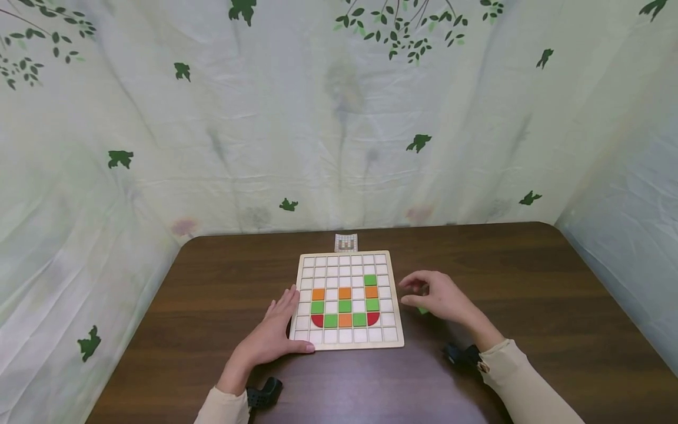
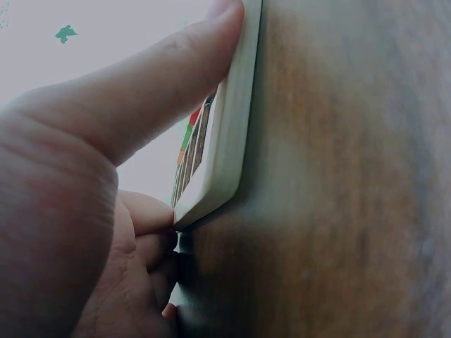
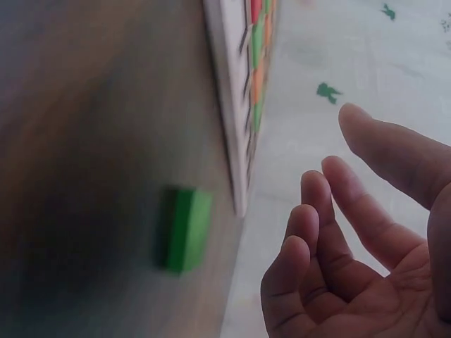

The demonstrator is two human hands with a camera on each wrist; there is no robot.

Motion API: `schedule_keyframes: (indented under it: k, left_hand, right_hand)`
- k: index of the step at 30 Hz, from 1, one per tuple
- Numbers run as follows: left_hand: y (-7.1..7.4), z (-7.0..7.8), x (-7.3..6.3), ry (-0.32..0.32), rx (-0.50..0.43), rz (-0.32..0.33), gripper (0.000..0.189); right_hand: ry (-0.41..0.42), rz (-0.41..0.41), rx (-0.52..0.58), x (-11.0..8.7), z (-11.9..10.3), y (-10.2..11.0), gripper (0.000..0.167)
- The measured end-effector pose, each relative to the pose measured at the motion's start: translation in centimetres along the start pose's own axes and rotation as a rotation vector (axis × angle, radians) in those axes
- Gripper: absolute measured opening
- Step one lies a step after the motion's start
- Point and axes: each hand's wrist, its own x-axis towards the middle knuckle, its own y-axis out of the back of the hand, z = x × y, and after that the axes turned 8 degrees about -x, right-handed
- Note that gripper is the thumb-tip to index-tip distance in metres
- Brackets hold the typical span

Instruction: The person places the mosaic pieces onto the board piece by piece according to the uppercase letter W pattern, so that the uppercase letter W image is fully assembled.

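A square pale wooden board [image 1: 398,321] with a white grid lies on the table, bearing orange, green and red tiles [image 1: 345,320] in a pattern. My left hand [image 1: 272,333] rests at its near left corner, thumb along the front edge and fingers along the left side. In the left wrist view the thumb touches the board's pale edge [image 2: 236,141]. To the right of the board hovers my right hand [image 1: 445,297], fingers loosely bent, nothing between them. Below it a green block [image 3: 187,229] lies on the table, mostly hidden by the hand in the head view.
A small printed card [image 1: 346,243] stands or lies just behind the board; which, I cannot tell. The dark brown wooden table [image 1: 233,277] ends at a pale curtain [image 1: 318,118] with leaf and bird prints. Black devices [image 1: 265,393] are strapped at both wrists.
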Motion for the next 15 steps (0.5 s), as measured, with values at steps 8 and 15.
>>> schedule_keyframes:
  k: [8,15]
  left_hand:
    - [0.1,0.2,-0.1,0.011,-0.004,0.002,0.125]
    - [0.1,0.2,-0.1,0.008,-0.002,0.001,0.125]
  right_hand:
    - [-0.002,-0.010,-0.023,-1.3,1.9,1.0,0.030]
    - [0.005,-0.056,-0.020,-1.9,3.1,1.7,0.030]
